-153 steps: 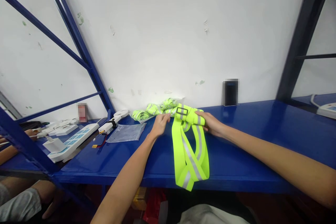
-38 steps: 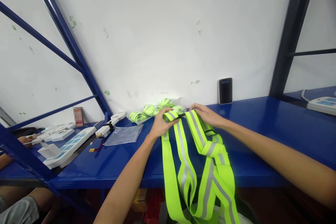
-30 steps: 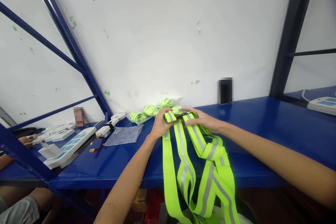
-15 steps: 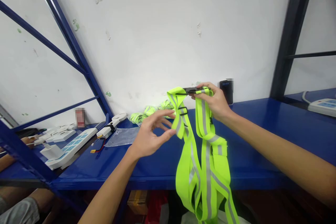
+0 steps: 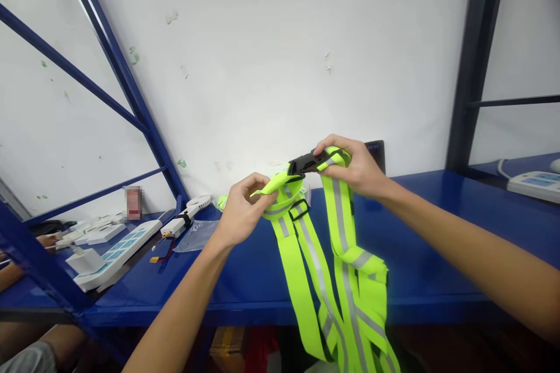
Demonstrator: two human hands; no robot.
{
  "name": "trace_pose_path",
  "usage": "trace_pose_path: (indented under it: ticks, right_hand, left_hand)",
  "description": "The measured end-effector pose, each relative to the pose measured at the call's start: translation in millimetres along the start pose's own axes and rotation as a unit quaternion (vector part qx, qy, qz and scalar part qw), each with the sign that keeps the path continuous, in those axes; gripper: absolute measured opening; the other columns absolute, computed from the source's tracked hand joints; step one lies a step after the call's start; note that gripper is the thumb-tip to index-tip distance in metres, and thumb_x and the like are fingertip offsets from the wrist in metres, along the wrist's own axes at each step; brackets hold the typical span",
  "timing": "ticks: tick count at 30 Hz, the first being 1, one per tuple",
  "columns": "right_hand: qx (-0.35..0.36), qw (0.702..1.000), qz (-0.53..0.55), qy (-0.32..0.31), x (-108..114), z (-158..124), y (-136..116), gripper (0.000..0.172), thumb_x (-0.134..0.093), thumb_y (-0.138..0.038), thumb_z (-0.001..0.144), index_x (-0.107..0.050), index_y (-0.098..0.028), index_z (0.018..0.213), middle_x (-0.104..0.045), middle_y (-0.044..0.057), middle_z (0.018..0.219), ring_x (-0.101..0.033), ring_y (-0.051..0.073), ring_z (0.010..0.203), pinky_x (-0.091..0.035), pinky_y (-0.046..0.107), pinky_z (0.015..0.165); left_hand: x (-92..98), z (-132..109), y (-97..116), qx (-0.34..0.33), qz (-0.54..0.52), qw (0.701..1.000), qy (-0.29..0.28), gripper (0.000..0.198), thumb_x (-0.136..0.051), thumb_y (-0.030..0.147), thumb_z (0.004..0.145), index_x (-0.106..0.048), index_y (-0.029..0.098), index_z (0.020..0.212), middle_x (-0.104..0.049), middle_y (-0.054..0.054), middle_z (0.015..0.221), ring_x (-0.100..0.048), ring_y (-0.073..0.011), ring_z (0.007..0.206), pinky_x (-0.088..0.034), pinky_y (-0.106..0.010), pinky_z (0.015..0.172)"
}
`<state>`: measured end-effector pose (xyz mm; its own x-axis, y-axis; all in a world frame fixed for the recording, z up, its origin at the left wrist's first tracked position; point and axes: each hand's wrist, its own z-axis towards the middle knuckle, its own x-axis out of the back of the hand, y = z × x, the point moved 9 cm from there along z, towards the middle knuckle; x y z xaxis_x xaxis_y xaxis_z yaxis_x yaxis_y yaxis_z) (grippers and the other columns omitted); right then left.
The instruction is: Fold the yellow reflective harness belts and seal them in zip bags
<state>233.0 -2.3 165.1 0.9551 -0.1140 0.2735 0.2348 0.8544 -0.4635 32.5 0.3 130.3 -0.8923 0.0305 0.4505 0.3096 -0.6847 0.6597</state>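
Observation:
A neon-yellow reflective strap harness (image 5: 345, 268) with grey stripes hangs from both my hands, its lower loops dropping past the front edge of the blue shelf. At the top sits its black buckle (image 5: 306, 163), joining the two strap ends. My left hand (image 5: 245, 207) pinches the strap end left of the buckle between thumb and fingers. On the other side, my right hand (image 5: 350, 164) grips the buckle's right end and the strap there. Below the buckle a black slide adjuster (image 5: 299, 210) shows on the left strap.
On the blue shelf (image 5: 437, 233) at left lie a clear plastic bag (image 5: 196, 236), a white fan (image 5: 199, 203), wires with a yellow plug (image 5: 154, 259) and a power strip (image 5: 118, 253). A dark clock device (image 5: 377, 154) stands behind my right hand. Another person's hand (image 5: 46, 240) is far left.
My left hand has closed on the strap end left of the buckle, where its fingers were loose beside the strap before. The buckle now tilts, lower on the left.

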Motion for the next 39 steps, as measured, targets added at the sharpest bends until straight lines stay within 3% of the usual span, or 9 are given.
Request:
trace_pose_path:
  ticks: [4, 7, 13, 18, 24, 28, 31, 34, 39]
  right_hand:
    - [-0.038, 0.997, -0.073, 0.011, -1, -4, 8, 0.016, -0.063, -0.017, 0.069, -0.064, -0.020, 0.085, -0.066, 0.002, 0.086, -0.059, 0.020, 0.079, -0.044, 0.031, 0.072]
    - [-0.070, 0.988, -0.132, 0.028, 0, -7, 14, 0.015, -0.062, -0.016, 0.069, -0.064, -0.021, 0.083, -0.066, 0.001, 0.080, -0.056, 0.017, 0.068, -0.041, 0.030, 0.065]
    - [-0.021, 0.981, -0.125, 0.144, 23, 1, 7, 0.012, -0.064, -0.021, 0.072, -0.063, -0.021, 0.084, -0.063, 0.001, 0.076, -0.056, 0.017, 0.067, -0.045, 0.031, 0.062]
    - [0.051, 0.980, -0.043, 0.189, 36, 9, -4, 0.016, -0.064, -0.023, 0.075, -0.060, -0.021, 0.090, -0.060, 0.002, 0.087, -0.060, 0.018, 0.078, -0.052, 0.035, 0.072]
    - [0.067, 0.983, 0.023, 0.170, 28, 8, -20, 0.017, -0.060, -0.018, 0.077, -0.057, -0.022, 0.094, -0.054, 0.000, 0.095, -0.059, 0.017, 0.090, -0.052, 0.035, 0.082]
    - [0.028, 0.988, 0.090, 0.126, 13, 4, -12, 0.021, -0.059, -0.020, 0.076, -0.055, -0.024, 0.097, -0.055, 0.000, 0.094, -0.060, 0.017, 0.089, -0.053, 0.034, 0.080]
    - [-0.009, 0.987, 0.133, 0.086, -4, -1, 0, 0.025, -0.060, -0.022, 0.074, -0.055, -0.024, 0.098, -0.057, 0.000, 0.095, -0.060, 0.019, 0.089, -0.052, 0.035, 0.081]
    - [-0.050, 0.983, 0.168, 0.049, -21, -9, 17, 0.038, -0.058, -0.022, 0.072, -0.052, -0.026, 0.109, -0.057, 0.001, 0.096, -0.059, 0.020, 0.088, -0.052, 0.036, 0.082]
    - [-0.121, 0.979, 0.163, 0.012, -34, -23, 66, 0.070, -0.050, -0.020, 0.068, -0.033, -0.031, 0.135, -0.054, 0.003, 0.112, -0.053, 0.022, 0.107, -0.044, 0.038, 0.095]
  left_hand:
    - [0.2, -6, 2, -0.025, 0.105, 0.994, 0.008, 0.016, -0.053, 0.016, 0.075, -0.040, 0.019, 0.066, -0.061, -0.002, 0.085, -0.055, -0.0147, 0.077, -0.044, -0.025, 0.065]
    - [-0.7, -13, 14, -0.023, 0.195, 0.981, 0.001, 0.011, -0.054, 0.016, 0.072, -0.044, 0.021, 0.072, -0.055, 0.002, 0.070, -0.049, -0.0126, 0.062, -0.040, -0.025, 0.059]
    - [-28.2, -35, 14, 0.122, -0.048, 0.975, -0.177, 0.058, -0.060, 0.039, 0.082, -0.035, 0.028, 0.132, -0.057, 0.003, 0.067, -0.051, -0.0124, 0.056, -0.037, -0.024, 0.054]
    - [-55.6, -55, 0, 0.183, -0.039, 0.950, -0.248, 0.054, -0.064, 0.048, 0.080, -0.049, 0.021, 0.124, -0.049, 0.006, 0.059, -0.046, -0.0108, 0.055, -0.033, -0.023, 0.053]
    - [-62.5, -52, -5, 0.083, 0.101, 0.975, -0.178, 0.034, -0.070, 0.052, 0.072, -0.062, 0.020, 0.082, -0.048, 0.003, 0.063, -0.041, -0.0102, 0.056, -0.032, -0.024, 0.051]
    - [-14.5, -22, 3, -0.021, -0.004, 0.998, 0.063, 0.042, -0.065, 0.046, 0.079, -0.054, 0.025, 0.114, -0.060, -0.006, 0.105, -0.057, -0.0193, 0.096, -0.049, -0.029, 0.076]
    - [-19.4, 5, -4, -0.058, -0.101, 0.992, 0.039, 0.074, -0.067, 0.050, 0.077, -0.033, 0.031, 0.140, -0.055, -0.009, 0.128, -0.056, -0.0240, 0.114, -0.051, -0.035, 0.088]
    - [-41.4, 24, -24, -0.066, -0.148, 0.987, 0.006, 0.083, -0.069, 0.054, 0.073, -0.032, 0.028, 0.143, -0.059, -0.010, 0.126, -0.058, -0.0282, 0.114, -0.051, -0.040, 0.092]
    - [-45.7, 36, -76, -0.055, -0.130, 0.981, 0.134, 0.064, -0.068, 0.044, 0.077, -0.049, 0.020, 0.133, -0.060, -0.008, 0.128, -0.053, -0.0286, 0.123, -0.043, -0.041, 0.105]
